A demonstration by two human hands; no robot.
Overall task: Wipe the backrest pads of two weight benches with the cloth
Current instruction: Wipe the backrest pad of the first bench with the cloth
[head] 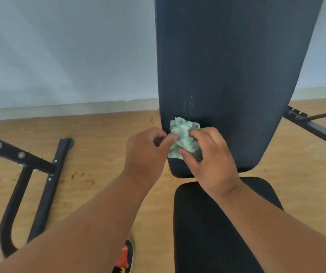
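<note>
1. Far left: a black frame (30,164) is lying on the wood floor (99,174); it may be part of a second bench, but that cannot be told.
2. Left hand (148,152) is curling, thumb and fingertips pinching the left edge of the cloth (182,136).
3. The cloth, green and white and bunched, is sitting against the lower left part of the backrest (227,75), held between both hands.
4. Right hand (211,158) is gripping the cloth from the right, fingers curling round it.
5. Wet streaks (188,103) are showing just above the cloth. The seat (217,223) is lying below the backrest.
6. Judgement: the cloth is being bunched or regripped on the first backrest. The next move calls for pressing it flat and sweeping up over the streaks.
7. No brand, label or writing is readable.
</note>
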